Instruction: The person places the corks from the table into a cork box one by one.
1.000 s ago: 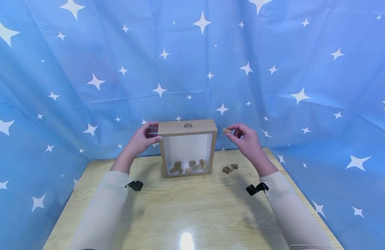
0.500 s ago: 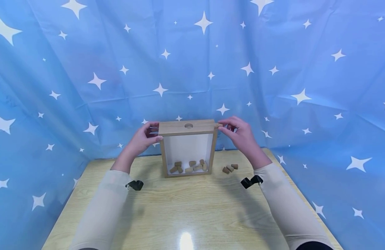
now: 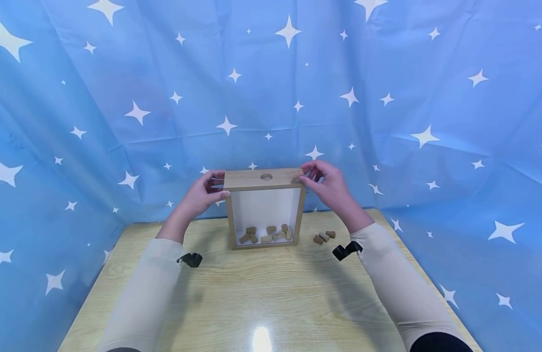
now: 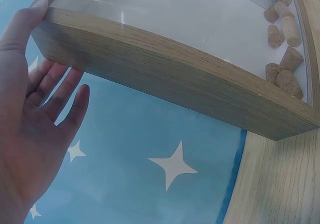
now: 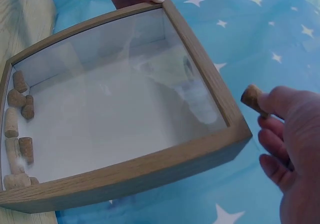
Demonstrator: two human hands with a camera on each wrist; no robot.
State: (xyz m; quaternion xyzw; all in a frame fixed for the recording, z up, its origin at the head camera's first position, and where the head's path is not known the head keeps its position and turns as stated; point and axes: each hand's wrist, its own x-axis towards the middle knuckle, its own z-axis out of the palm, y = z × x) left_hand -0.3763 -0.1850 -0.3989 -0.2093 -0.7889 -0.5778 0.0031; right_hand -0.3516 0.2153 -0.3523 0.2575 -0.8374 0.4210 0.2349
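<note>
A shadow box [image 3: 244, 182] with a wooden frame and clear front stands upright on the table, a round hole [image 3: 266, 177] in its top. Several corks [image 3: 266, 239] lie along the bottom inside it. My left hand [image 3: 199, 196] holds the upper left corner, thumb on the front and fingers round behind the side. Between thumb and fingers of my right hand [image 3: 330, 186] a tapered cork [image 5: 252, 97] is pinched. It is above the box's right top end, and in the right wrist view it appears apart from the frame.
Several loose corks [image 3: 324, 237] lie on the wooden table [image 3: 253, 288], right of the box. A blue curtain [image 3: 187, 122] with white stars hangs behind and at both sides. Black wrist mounts [image 3: 190, 259] sit on both sleeves.
My right hand has carried the cork left and up, from beside the box to over its right top end. The left hand keeps its hold on the corner.
</note>
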